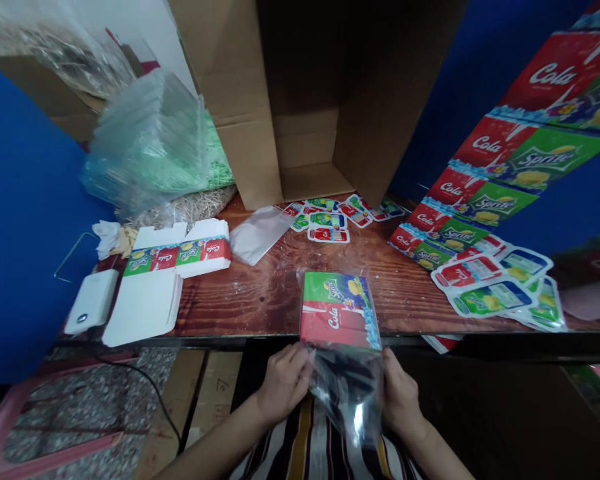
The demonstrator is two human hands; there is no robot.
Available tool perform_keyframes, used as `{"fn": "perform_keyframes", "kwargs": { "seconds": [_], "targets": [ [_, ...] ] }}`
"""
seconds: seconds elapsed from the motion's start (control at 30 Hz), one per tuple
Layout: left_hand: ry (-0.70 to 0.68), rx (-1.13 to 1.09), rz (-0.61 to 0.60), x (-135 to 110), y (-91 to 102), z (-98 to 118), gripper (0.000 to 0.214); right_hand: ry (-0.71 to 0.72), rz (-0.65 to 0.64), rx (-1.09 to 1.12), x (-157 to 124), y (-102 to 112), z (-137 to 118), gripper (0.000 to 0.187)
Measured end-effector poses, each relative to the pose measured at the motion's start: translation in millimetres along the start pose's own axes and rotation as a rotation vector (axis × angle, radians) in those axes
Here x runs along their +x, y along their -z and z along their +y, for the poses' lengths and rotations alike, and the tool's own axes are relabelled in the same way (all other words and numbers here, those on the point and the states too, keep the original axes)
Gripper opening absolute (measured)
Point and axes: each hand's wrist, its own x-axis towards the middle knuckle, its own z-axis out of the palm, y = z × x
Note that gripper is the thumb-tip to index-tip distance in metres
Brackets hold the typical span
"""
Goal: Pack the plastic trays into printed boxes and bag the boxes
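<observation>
A printed Cola and Sprite box point(337, 310) lies at the table's front edge inside a clear plastic bag point(347, 393). The loose end of the bag hangs over the edge toward my lap. My left hand point(286, 379) is closed on the bag's left side, just below the box. On the other side my right hand point(399, 387) grips the bag's right edge, its fingers partly hidden. Flat unfolded Cola and Sprite cartons point(150, 293) lie stacked at the left of the table point(260, 300). Near them rests a pile of clear bags point(263, 233).
A tall open cardboard box point(245, 100) stands at the back. Several made-up boxes point(485, 180) are stacked at the right, beside can-shaped cards point(495, 287). More cards point(327, 220) lie at the back. A white device point(93, 300) with a cable sits at the left edge.
</observation>
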Motion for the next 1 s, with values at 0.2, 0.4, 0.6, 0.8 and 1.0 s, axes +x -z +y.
{"fn": "perform_keyframes", "kwargs": {
  "seconds": [0.2, 0.4, 0.6, 0.8, 1.0],
  "targets": [
    [0.192, -0.112, 0.029, 18, -10.0, 2, 0.025, -0.189, 0.097, 0.038, 20, -11, 12, 0.014],
    [0.407, -0.332, -0.110, -4, -5.7, -5, 0.037, -0.418, 0.081, 0.171, 9, -2, 22, 0.019],
    [0.983, -0.954, -0.194, -17, -7.9, -14, 0.036, -0.764, 0.024, 0.617, -8, -8, 4, 0.025],
    [1.231, -1.832, -0.403, 4, 19.4, 3, 0.073, -0.833, -0.335, 1.021, 1, -7, -24, 0.028],
    [1.164, -1.739, -0.339, 4, 27.5, 19, 0.041, -0.539, -0.485, 1.129, 23, -2, -49, 0.021]
  ]
}}
